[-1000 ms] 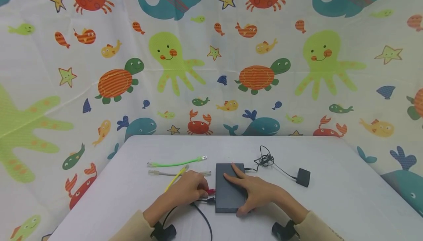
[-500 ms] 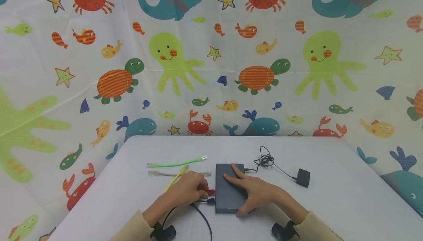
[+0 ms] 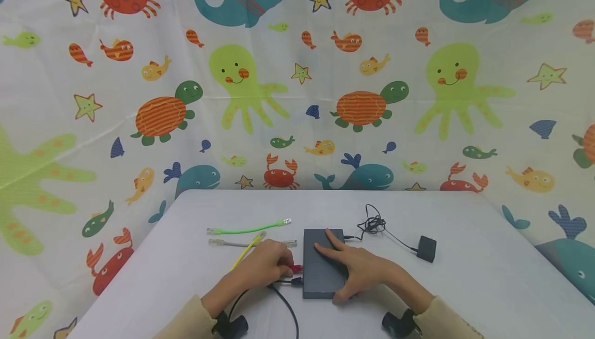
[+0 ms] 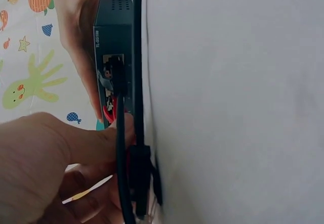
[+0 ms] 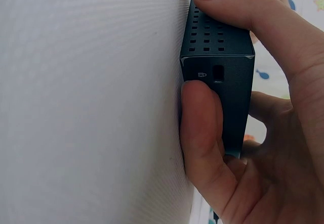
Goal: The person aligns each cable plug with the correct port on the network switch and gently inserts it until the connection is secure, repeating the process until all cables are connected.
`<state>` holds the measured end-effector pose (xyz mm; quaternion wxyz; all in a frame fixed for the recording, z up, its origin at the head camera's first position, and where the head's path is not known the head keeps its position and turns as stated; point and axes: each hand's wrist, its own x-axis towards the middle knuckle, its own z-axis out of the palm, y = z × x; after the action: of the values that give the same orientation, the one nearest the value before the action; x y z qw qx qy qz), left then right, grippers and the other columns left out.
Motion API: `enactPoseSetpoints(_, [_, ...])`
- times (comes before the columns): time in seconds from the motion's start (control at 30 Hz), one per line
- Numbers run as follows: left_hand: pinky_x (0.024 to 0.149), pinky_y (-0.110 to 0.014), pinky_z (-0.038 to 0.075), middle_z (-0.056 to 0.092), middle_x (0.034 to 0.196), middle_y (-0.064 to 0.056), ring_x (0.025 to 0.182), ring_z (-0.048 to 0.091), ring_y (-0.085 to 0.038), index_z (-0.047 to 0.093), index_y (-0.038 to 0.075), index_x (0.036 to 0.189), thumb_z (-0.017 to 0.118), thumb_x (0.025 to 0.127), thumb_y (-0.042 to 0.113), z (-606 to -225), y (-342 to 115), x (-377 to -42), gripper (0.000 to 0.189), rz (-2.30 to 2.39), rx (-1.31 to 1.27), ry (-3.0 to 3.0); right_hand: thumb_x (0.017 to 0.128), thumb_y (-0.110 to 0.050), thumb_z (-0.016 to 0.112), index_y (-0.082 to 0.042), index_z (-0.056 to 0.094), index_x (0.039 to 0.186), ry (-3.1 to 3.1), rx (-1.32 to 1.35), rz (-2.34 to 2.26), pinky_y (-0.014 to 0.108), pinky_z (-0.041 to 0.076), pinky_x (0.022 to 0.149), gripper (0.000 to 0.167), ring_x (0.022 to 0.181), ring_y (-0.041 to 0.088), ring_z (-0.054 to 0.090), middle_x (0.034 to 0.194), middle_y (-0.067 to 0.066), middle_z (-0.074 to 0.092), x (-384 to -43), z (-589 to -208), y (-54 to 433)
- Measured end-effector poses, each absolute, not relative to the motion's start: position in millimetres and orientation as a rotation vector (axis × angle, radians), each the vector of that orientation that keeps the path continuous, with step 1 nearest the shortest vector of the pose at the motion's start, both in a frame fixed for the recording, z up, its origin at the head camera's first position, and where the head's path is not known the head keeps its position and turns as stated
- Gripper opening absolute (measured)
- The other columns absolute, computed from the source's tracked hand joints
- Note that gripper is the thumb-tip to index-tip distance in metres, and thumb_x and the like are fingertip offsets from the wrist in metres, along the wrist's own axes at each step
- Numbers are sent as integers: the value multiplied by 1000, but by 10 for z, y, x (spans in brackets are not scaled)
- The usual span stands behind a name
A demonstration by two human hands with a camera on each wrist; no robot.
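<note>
Your left hand (image 3: 266, 263) pinches the red plug (image 3: 297, 268) at the nine o'clock side of the dark box (image 3: 317, 277); your right hand (image 3: 361, 270) grips that box from three o'clock. The black plug (image 3: 296, 281) sits at its eight o'clock, the green cable (image 3: 251, 230) toward ten, the adapter (image 3: 426, 249) toward three.

1. A model marking (image 4: 97, 38), partly blurred, is borne by the port side (image 4: 112, 41) of the network switch (image 3: 318, 269); "TL-SG" is made out.
2. A padlock sign (image 5: 202, 75) is printed beside a slot (image 5: 218, 73) on another side.
</note>
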<state>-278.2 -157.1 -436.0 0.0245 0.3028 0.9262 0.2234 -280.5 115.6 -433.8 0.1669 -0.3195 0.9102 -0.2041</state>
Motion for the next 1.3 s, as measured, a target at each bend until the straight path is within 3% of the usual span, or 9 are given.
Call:
enactPoseSetpoints(0.2, [68, -18, 49, 66, 76, 16, 69, 54, 1, 76, 21, 90, 75, 82, 17, -4359, -1571, -2776, 8, 680, 941, 2881, 64, -58, 80, -41, 21, 152, 2593, -918, -588, 44, 45, 96, 107, 131, 29, 41, 165, 3, -6, -2808, -4349, 1162])
enactPoseSetpoints(0.4, [70, -19, 49, 67, 77, 16, 69, 54, 1, 76, 22, 90, 76, 82, 20, -4357, -1565, -2764, 9, 623, 929, 2938, 64, -58, 80, -41, 20, 152, 2592, -926, -588, 41, 46, 94, 107, 131, 29, 41, 165, 4, -6, -2808, -4341, 1165])
enactPoseSetpoints(0.73, [67, -19, 48, 66, 74, 17, 67, 53, 1, 76, 22, 88, 77, 81, 20, -4352, -1551, -2745, 7, 586, 925, 2964, 65, -57, 80, -39, 22, 152, 2595, -945, -599, 54, 41, 103, 107, 139, 35, 36, 165, 6, -5, -2793, -4350, 1156])
enactPoseSetpoints(1.3, [68, -20, 48, 66, 74, 18, 67, 53, 1, 76, 23, 87, 77, 81, 21, -4339, -1548, -2748, 7, 582, 925, 2964, 65, -57, 80, -39, 22, 152, 2593, -929, -598, 49, 44, 100, 106, 136, 31, 39, 165, 4, -5, -2804, -4348, 1158])
